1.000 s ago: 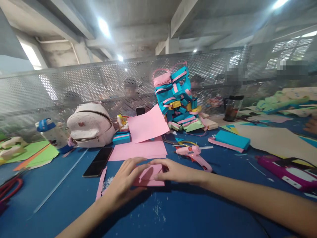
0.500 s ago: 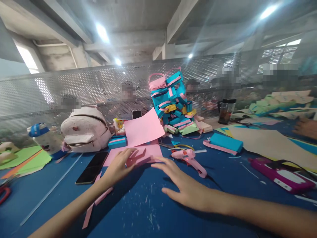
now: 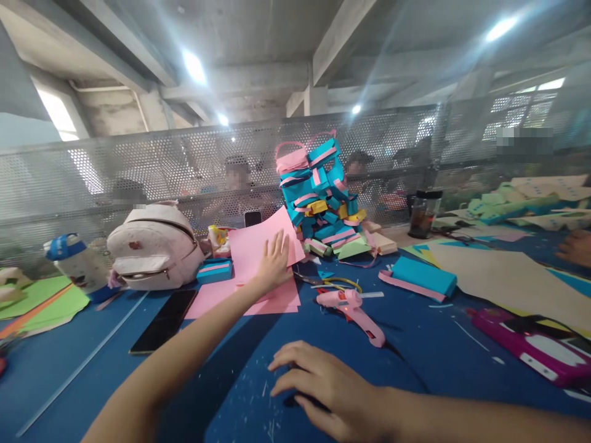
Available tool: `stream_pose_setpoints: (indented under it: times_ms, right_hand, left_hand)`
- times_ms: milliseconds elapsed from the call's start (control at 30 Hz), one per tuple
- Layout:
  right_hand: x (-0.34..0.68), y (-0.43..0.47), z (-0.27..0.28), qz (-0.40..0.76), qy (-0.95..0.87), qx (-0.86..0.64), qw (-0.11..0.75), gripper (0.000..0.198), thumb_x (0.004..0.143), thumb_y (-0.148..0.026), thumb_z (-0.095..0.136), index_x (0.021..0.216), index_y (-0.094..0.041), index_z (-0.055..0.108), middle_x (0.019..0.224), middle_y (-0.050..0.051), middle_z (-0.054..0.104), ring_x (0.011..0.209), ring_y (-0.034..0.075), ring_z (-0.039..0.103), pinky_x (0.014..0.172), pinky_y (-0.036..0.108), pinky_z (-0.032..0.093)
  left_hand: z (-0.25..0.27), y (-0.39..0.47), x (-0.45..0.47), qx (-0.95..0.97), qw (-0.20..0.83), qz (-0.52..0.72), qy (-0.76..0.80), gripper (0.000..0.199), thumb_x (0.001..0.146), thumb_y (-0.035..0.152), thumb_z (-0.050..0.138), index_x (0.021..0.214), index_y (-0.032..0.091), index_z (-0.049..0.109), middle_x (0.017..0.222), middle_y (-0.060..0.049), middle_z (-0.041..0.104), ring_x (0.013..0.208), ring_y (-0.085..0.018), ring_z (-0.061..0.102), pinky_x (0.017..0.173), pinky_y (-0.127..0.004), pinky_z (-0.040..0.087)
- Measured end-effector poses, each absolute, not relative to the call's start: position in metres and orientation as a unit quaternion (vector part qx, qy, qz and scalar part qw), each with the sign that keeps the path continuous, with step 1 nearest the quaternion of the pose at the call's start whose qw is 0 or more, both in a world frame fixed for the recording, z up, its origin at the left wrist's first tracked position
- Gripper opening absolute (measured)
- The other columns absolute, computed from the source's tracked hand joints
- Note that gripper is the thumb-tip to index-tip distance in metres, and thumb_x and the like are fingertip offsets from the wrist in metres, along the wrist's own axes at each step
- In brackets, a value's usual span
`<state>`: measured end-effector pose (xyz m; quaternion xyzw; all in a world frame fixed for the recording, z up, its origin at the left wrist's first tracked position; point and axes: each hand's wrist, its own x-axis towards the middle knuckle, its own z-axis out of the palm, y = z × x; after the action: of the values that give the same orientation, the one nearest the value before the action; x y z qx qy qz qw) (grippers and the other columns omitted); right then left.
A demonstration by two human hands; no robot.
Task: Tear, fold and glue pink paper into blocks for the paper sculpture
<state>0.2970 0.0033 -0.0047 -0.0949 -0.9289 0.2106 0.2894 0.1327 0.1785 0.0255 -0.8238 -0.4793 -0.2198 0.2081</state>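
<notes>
My left hand (image 3: 274,264) reaches forward with fingers outstretched, in front of a raised, slightly curved sheet of pink paper (image 3: 247,246). Whether its fingertips touch that sheet I cannot tell. Beneath my left wrist, more pink paper (image 3: 210,298) lies flat on the blue table (image 3: 252,375). My right hand (image 3: 318,384) hovers low over or rests on the tabletop, palm down, its fingers loosely apart and holding nothing. Beyond it lies a pink glue gun (image 3: 353,311), with yellow-handled scissors (image 3: 344,283) just behind.
A stack of blue and pink paper boxes (image 3: 318,184) rises at the back. Left are a white backpack (image 3: 154,246), a phone (image 3: 164,320) and a bottle (image 3: 78,264). Right are a blue paper box (image 3: 425,277), a purple device (image 3: 530,347), a dark-lidded cup (image 3: 422,215) and large paper sheets (image 3: 498,271).
My left hand has moved forward and right, from the flat pink paper to the raised sheet. My right hand has drawn back toward me, its fingers more curled.
</notes>
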Motion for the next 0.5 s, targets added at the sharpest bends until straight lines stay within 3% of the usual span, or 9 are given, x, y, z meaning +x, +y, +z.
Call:
stream_pose_setpoints:
  times_ms: [267,500]
  right_hand:
    - [0.298,0.002,-0.005,0.206,-0.931,-0.106,0.284,0.041,0.084,-0.006,0.045,0.12,-0.019,0.057,0.128,0.013,0.056,0.12,0.021,0.051,0.102,0.037,0.042]
    - [0.297,0.002,-0.009,0.201,-0.939,-0.104,0.259,0.038,0.085,-0.007,0.044,0.117,-0.021,0.06,0.128,0.012,0.057,0.119,0.021,0.053,0.1,0.037,0.044]
  left_hand:
    - [0.037,0.204,0.137,-0.803,0.207,-0.223,-0.512,0.035,0.095,0.033,0.06,0.126,0.017,0.056,0.128,-0.01,0.058,0.108,-0.025,0.061,0.09,-0.046,0.053]
    - [0.003,0.179,0.165,-0.783,0.188,-0.231,-0.546,0.036,0.095,0.033,0.061,0.127,0.016,0.055,0.129,-0.011,0.057,0.11,-0.025,0.061,0.091,-0.047,0.052]
